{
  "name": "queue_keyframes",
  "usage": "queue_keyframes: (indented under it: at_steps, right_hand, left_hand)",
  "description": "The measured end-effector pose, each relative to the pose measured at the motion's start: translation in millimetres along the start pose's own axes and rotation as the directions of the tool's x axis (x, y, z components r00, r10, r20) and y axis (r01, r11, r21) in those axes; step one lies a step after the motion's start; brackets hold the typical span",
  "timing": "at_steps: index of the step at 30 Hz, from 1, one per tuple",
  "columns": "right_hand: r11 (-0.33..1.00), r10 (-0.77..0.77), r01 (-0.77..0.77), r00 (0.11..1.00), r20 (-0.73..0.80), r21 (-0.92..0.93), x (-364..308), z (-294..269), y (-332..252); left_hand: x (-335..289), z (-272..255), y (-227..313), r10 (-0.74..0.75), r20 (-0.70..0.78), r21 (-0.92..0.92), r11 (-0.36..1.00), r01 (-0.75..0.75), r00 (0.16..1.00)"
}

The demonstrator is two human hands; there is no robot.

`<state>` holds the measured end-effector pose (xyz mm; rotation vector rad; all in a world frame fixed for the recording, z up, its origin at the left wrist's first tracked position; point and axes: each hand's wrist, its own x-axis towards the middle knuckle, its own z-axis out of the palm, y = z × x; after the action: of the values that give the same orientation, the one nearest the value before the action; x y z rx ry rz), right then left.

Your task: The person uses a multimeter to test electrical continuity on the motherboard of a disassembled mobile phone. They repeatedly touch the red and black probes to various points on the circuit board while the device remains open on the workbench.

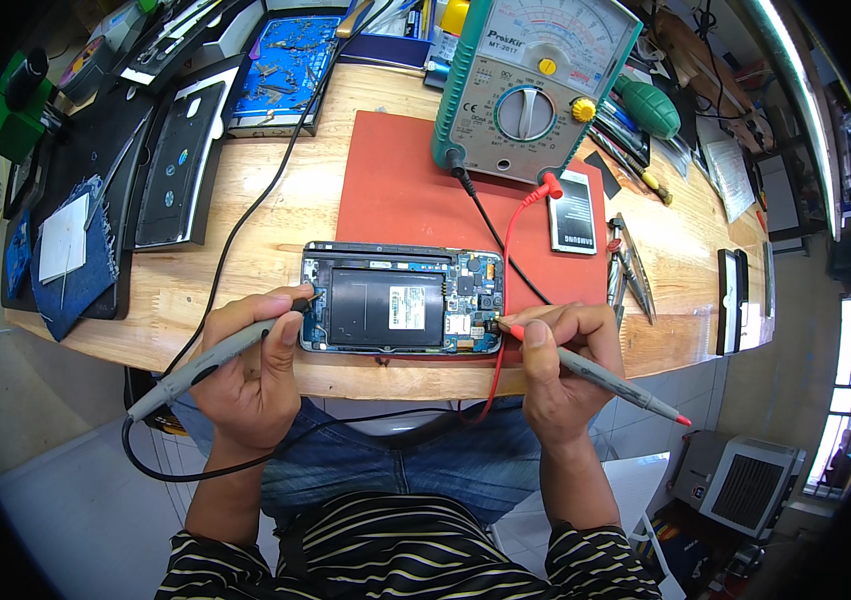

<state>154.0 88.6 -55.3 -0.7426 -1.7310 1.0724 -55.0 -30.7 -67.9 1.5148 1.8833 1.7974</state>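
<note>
An opened smartphone (358,310) lies sideways near the table's front edge, its circuit board and empty-looking dark battery bay exposed. My left hand (251,370) pinches a grey test probe (196,370) with a black cable, its tip at the phone's left end. In my right hand (571,370) is a second grey probe (621,385) with red ends, its tip at the board's lower right corner. Whether either tip touches metal is too small to tell. Behind the phone stands a green-and-grey analog multimeter (516,150), tilted, with a black and a red lead plugged in.
The phone's far side borders a red mat (386,190). A phone battery (573,220) lies right of the multimeter, with tweezers (631,270) beyond it. On the left are a black phone box (178,170), a blue parts tray (291,65) and a denim cloth (96,270). The black cable (231,240) crosses the table.
</note>
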Motion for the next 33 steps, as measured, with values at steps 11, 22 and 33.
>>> queue_keyframes:
  at_steps: [11,22,33]
  right_hand:
    - [1.0,0.0,0.0,1.0,-0.001,-0.02,0.6,1.2,-1.5]
    - [1.0,0.01,-0.01,1.0,0.002,-0.017,-0.2,0.6,0.1]
    - [1.0,0.007,-0.007,1.0,0.003,-0.012,0.0,0.9,-0.3]
  left_hand:
    - [0.5,-0.2,1.1,-0.006,-0.007,0.014,1.0,0.006,1.0]
    - [-0.6,0.5,-1.1,0.011,-0.012,0.01,1.0,-0.011,1.0]
    - [-0.9,-0.9,-0.3,-0.003,0.005,0.009,1.0,0.003,1.0]
